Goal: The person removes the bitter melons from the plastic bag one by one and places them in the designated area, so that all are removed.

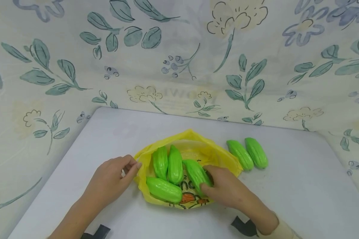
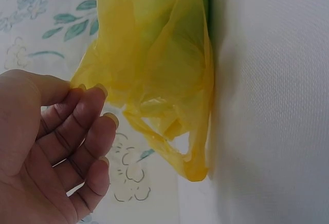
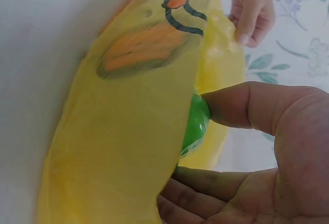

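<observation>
A yellow plastic bag lies on the white table with its mouth held wide. My left hand pinches the bag's left rim between thumb and index finger; the left wrist view shows the other fingers loosely bent. Inside the bag, my right hand grips a bright green, ridged bitter melon, thumb on one side and fingers on the other. In the right wrist view the bag's wall hides most of that bitter melon. Three more bitter melons lie in the bag's left half.
Two bitter melons lie side by side on the table, just right of the bag. Black pieces are at the table's near side. A floral-patterned cloth stands behind the table.
</observation>
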The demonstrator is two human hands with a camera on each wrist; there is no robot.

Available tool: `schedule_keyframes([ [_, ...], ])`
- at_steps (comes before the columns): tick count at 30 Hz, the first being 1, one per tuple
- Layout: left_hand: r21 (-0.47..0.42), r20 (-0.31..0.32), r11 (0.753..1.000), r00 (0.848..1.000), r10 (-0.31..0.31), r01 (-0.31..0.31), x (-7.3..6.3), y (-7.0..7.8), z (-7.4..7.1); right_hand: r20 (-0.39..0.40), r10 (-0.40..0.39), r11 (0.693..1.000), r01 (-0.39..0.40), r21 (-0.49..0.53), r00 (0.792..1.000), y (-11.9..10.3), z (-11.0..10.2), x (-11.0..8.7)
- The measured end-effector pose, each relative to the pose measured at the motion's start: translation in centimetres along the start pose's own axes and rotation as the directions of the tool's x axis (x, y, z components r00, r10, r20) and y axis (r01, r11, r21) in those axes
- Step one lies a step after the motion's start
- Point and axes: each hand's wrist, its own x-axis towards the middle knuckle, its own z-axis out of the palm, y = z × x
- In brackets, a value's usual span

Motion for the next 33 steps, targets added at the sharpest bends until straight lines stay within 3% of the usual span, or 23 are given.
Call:
schedule_keyframes([
  [9, 0.003, -0.003, 1.0, 1.0, -0.006, 0.006, 0.0, 0.0, 0.0, -0.065, -0.033, 0.999, 0.034, 0.015, 0.997, -0.3, -0.9, -1.0],
  [21, -0.002, -0.011, 1.0, 1.0, 0.005, -0.005, -0.1, -0.2, 0.1, -0.108, 0.098, 0.993, -0.09, 0.076, 0.989, -0.4, -2.6, -2.7],
  [33, -0.01, -0.011, 1.0, 1.0, 0.012, -0.012, 0.0, -0.1, 0.0, -0.131, 0.106, 0.992, -0.096, 0.078, 0.986, 1.1, -4.9, -5.1],
])
